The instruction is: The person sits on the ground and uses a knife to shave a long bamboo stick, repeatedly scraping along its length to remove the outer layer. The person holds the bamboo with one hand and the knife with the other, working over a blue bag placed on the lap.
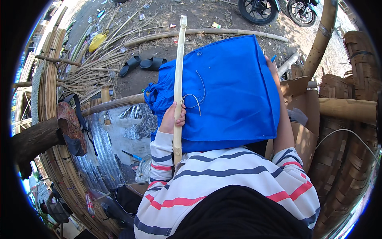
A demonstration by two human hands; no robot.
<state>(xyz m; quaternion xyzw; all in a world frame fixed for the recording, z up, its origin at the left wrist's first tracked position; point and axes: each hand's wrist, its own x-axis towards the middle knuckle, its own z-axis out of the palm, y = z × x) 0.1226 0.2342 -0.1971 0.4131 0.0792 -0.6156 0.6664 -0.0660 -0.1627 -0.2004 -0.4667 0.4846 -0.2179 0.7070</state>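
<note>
A large blue fabric bag lies across my lap, its left end bunched up with drawstrings. Upright over that left part stands a pale, flat bamboo slat. My left hand is closed round the slat, below a thin pale cord that loops out onto the fabric. Around the bag's far right edge reaches my right hand, its fingers mostly hidden. A small blue tip sticks out by it; I cannot make out what it belongs to.
Black slippers and scattered bamboo strips lie on the ground ahead. A silvery-covered bench at left holds a blue-handled tool. To the right stand a cardboard box and woven bamboo panels. Motorbike wheels show far off.
</note>
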